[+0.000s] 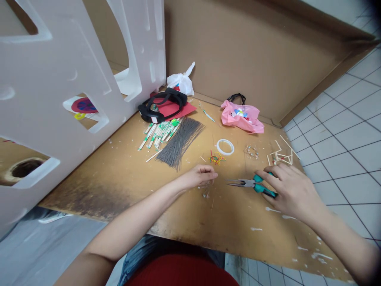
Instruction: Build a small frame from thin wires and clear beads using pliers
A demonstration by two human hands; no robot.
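Pliers [251, 183], teal and black handles: nearer the wearer than the white ring [225, 147] and to its right, nose pointing left, jaws slightly apart. Right hand [287, 190] has them, fingers wrapped on the handles. Left hand [202, 176] is on the near-left side of the ring, thumb and forefinger pinched together; whatever is between them is too fine to make out. Clear bits [206, 194] show just under that hand, maybe beads on thin wire, hard to say at this size. Plier tips and left fingertips don't touch.

Around the ring: red, yellow and green loops [217, 159] just beside it, near-left. Beaded wire coil [251, 152] to its right; pale wooden sticks [281, 156] further right, partly behind the right hand. Dark wire bundle [180, 143] left of the ring, with green-and-white wrapped sticks [160, 134] past that.

Beyond the ring, far-left: black headband [163, 104] on a red sheet [189, 107], knotted white bag [181, 83] behind. Far-right of it: pink bag [242, 119], pale pieces showing on it.

Everything sits on a stained brown tabletop [125, 174]. White plastic panel [59, 75] stands well left of the ring.
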